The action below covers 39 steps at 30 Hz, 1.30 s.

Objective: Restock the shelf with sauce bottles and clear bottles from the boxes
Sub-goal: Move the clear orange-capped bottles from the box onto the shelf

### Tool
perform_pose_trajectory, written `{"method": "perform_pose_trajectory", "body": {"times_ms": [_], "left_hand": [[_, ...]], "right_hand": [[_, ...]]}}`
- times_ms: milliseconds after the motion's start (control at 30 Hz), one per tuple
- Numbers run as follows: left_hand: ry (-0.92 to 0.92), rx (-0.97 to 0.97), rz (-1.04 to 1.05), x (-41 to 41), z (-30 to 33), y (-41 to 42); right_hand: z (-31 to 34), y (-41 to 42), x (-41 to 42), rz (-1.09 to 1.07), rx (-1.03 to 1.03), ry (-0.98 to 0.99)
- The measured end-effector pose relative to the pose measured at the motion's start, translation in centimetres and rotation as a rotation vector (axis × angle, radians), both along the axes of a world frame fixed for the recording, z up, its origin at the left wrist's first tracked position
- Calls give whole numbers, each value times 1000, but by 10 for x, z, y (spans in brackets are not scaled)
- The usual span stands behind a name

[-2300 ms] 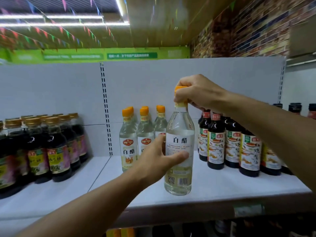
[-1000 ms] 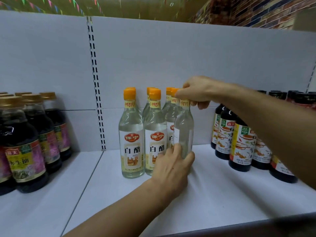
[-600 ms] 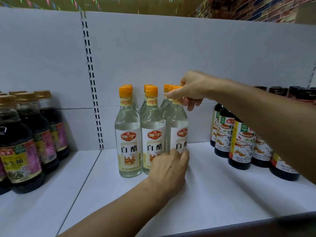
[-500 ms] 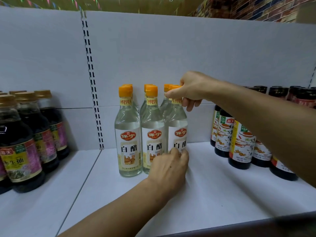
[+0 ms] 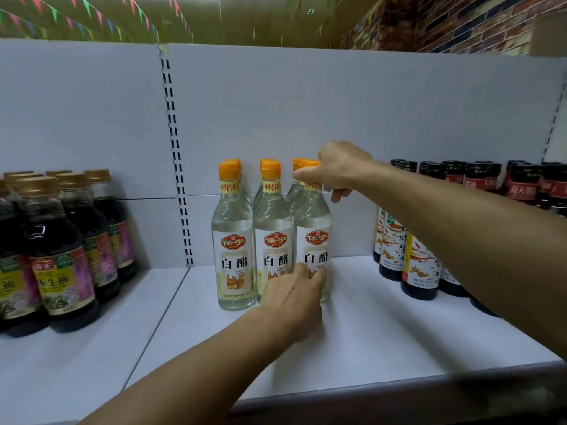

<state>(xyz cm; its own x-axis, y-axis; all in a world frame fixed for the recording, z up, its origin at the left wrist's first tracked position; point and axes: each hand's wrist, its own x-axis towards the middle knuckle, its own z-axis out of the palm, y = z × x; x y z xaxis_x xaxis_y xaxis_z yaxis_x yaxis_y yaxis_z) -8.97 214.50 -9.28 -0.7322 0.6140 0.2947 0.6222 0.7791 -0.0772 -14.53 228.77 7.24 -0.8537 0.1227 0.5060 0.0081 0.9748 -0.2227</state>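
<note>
Right hand pinches the orange cap and neck of the front-right white vinegar bottle, fingers curled round the top, while the left hand presses its fingertips against the lower label, fingers fairly straight rather than wrapped. The bottle stands upright on the white shelf, touching the middle front bottle, which sits tight beside the left front bottle. That makes a front row of 3, with more orange caps showing in rows behind.

Now the risk. This is a tall, narrow bottle held high and nudged low, so any sideways tug at the cap as the hand lets go could rock it, and with bottles packed shoulder to shoulder, 1 wobble may knock the neighbours. A hard push at the base could also shunt the rows behind towards the back panel. And the right forearm reaches across just in front of the dark sauce bottles; pulled back carelessly, it could clip them.

The bottle itself: clear liquid, yellow neck band, white label with a red emblem and 2 large black characters, facing squarely forward, matching its neighbours.
</note>
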Motion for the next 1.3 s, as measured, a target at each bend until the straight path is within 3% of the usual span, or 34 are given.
{"method": "perform_pose_trajectory", "body": {"times_ms": [300,700,1167,1300], "left_hand": [[-36,39,75,43,2,-14],[94,122,95,113,4,-16],[97,217,-16,164,-31,-77],[20,242,-83,177,-55,-109]], "right_hand": [[-16,-2,27,-81,162,55],[-62,-4,109,44,247,-32],[-126,-52,186,153,116,-85],[-156,-82,213,197,28,-54]]}}
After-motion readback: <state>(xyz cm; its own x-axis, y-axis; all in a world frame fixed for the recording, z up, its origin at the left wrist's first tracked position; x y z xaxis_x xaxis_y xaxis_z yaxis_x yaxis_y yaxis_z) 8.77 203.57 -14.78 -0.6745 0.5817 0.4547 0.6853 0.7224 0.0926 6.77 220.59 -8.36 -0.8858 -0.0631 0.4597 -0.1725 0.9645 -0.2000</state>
